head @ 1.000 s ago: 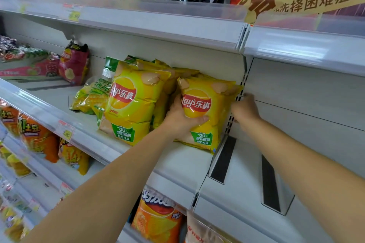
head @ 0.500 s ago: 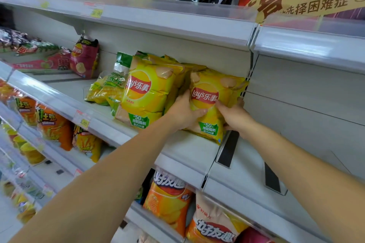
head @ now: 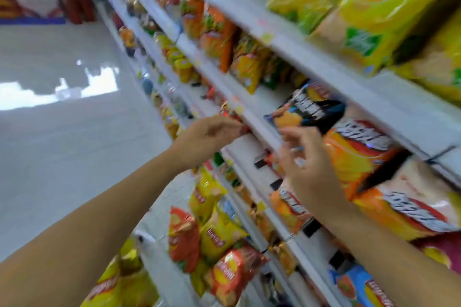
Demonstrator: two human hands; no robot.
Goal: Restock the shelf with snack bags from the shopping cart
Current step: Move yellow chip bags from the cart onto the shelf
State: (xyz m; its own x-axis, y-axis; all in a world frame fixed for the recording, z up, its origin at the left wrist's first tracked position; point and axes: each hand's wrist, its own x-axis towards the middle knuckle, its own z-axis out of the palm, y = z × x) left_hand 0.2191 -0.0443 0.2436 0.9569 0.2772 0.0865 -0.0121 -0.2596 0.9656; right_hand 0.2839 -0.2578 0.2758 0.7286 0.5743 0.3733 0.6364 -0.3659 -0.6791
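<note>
Snack bags (head: 217, 234), yellow and red, lie heaped low in the view, below both forearms. They are likely the cart's load, though the blur hides any cart frame. More yellow bags (head: 389, 7) already stand on the upper shelf (head: 311, 62). The step in hand looks like reaching down for the next bag. It should be taken by its sides with a light hold, so the chips are not crushed, and lifted clear of the shelf edges. The left hand (head: 207, 139) hangs in front of a middle shelf with fingers loosely curled, holding nothing I can make out. The right hand (head: 309, 164) is beside it, fingers relaxed and slightly spread, empty, just before the orange bags (head: 354, 157).
</note>
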